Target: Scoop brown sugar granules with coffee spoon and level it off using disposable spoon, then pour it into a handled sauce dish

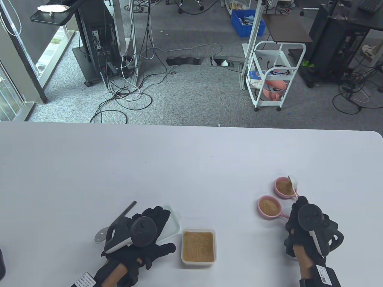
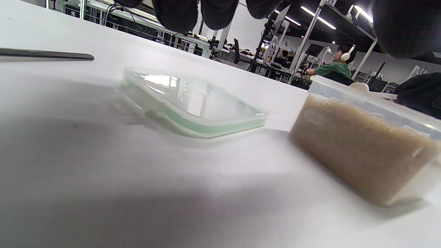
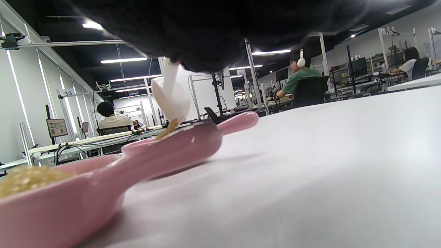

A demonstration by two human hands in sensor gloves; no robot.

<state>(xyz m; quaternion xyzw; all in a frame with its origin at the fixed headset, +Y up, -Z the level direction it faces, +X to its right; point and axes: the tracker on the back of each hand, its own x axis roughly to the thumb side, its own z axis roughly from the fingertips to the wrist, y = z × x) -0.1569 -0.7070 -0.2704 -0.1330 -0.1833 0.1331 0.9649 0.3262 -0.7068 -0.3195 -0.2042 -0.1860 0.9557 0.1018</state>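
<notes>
Hiding the spoon [image 1: 293, 183] handle, right hand [image 1: 302, 215] grips.

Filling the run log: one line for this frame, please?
phase: pour | right hand: holds coffee spoon tipped over far sauce dish | left hand: resting over lid | near sauce dish: filled

sugar container [image 1: 198, 248] sits right of its lid [image 1: 172, 224]; two sauce dishes [image 1: 269, 207] lie farther right

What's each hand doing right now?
Left hand: open, resting flat on the table.
Right hand: gripping the coffee spoon, tipped over the far dish.
</notes>
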